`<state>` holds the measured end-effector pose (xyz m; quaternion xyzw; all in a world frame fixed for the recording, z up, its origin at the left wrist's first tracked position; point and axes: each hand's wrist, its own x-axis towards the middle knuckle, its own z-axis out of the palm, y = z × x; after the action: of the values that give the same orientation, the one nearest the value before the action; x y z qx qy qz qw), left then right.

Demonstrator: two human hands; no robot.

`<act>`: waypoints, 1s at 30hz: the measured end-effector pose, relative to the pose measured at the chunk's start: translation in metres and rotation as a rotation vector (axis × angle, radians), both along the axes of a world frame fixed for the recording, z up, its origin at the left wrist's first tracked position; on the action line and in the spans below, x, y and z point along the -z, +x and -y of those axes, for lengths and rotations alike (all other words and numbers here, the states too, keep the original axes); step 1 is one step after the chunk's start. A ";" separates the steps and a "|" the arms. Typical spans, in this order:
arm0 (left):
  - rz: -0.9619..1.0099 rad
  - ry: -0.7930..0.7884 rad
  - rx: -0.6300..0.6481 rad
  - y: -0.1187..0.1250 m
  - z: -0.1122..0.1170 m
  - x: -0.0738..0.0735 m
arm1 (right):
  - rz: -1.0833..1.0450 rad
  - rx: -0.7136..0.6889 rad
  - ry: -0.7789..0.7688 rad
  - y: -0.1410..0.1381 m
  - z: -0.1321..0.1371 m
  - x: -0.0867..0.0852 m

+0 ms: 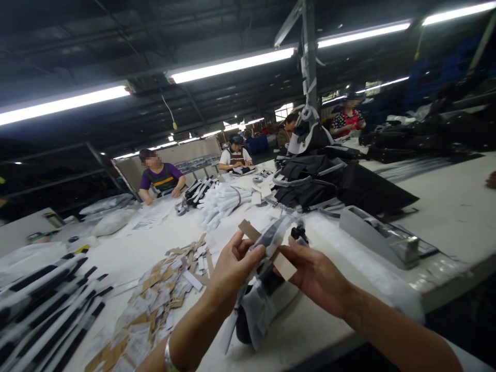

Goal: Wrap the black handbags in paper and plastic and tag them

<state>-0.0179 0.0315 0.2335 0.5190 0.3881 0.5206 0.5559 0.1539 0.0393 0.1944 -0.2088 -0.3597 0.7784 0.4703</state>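
Over white table (457, 199) | left grip (234, 264) pinching grey strap (273, 233) | right grip (315, 274) pinching tan card (284, 266)

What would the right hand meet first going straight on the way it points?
Probably the grey strap, just ahead of the right hand, with the left hand beyond it; exact depth between them is unclear.

The person's two hands (239, 260), one bracelet (168, 356), one tape dispenser (377, 237) show.
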 end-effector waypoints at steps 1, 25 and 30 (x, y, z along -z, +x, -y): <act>-0.018 0.023 -0.003 0.000 0.000 0.000 | -0.010 0.018 0.015 0.000 0.002 0.003; -0.572 0.381 -0.208 0.005 0.019 -0.003 | 0.175 0.546 0.253 -0.044 0.011 0.024; -0.802 0.583 -0.432 0.006 0.016 0.004 | 0.101 0.537 0.196 -0.051 0.010 0.026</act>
<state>-0.0119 0.0154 0.2296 0.7181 0.5073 0.4702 0.0772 0.1028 0.0289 0.1688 -0.2886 -0.3880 0.5762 0.6589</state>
